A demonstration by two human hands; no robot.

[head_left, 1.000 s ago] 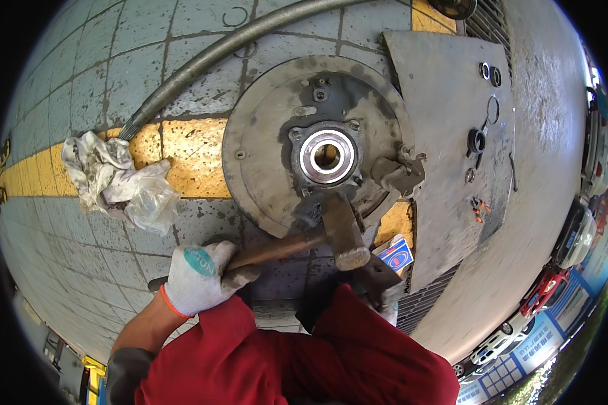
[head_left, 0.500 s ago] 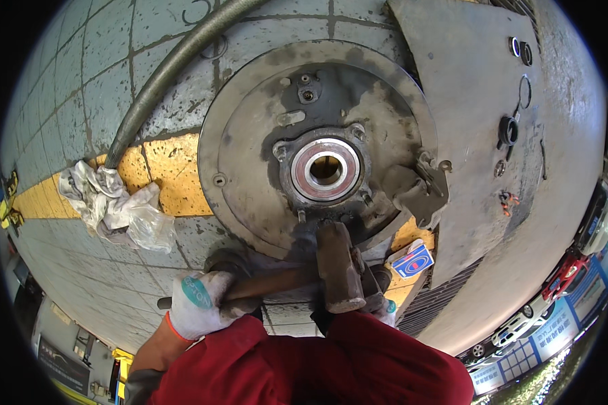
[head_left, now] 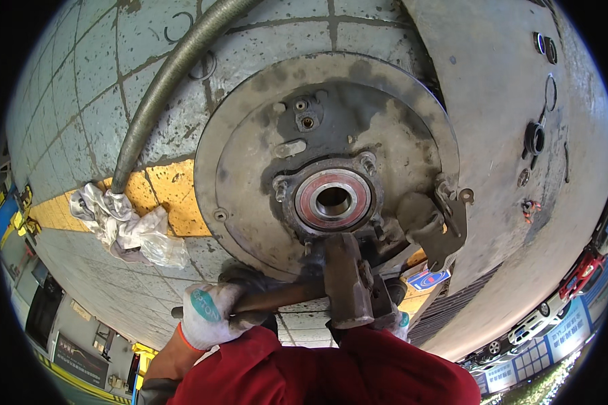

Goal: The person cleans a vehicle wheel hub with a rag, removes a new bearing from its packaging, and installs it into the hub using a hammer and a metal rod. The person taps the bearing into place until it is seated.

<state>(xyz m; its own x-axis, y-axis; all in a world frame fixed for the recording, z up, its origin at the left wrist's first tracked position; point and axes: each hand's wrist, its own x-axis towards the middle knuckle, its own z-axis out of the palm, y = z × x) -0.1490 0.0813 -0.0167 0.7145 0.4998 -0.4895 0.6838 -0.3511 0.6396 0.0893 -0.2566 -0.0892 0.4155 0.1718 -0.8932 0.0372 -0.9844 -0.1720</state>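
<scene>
My left hand, in a white glove with a teal patch, is closed around the wooden handle of a sledgehammer. The blocky steel head is just below a wheel bearing and in front of my right hand. Only a bit of my gloved right hand shows beside the head; its fingers are hidden. A dark metal piece stands between the head and that hand. The bearing, with its reddish seal ring, sits in a hub with studs at the middle of a round backing plate.
A bracket juts from the plate's right side. A thick hose and crumpled rags with plastic lie left. A blue-and-white box is at lower right. Rings and small parts lie on the grey sheet.
My view has tilted and shifted, so the plate and bearing appear lower and further right. My left hand still grips the hammer, its head still below the bearing.
</scene>
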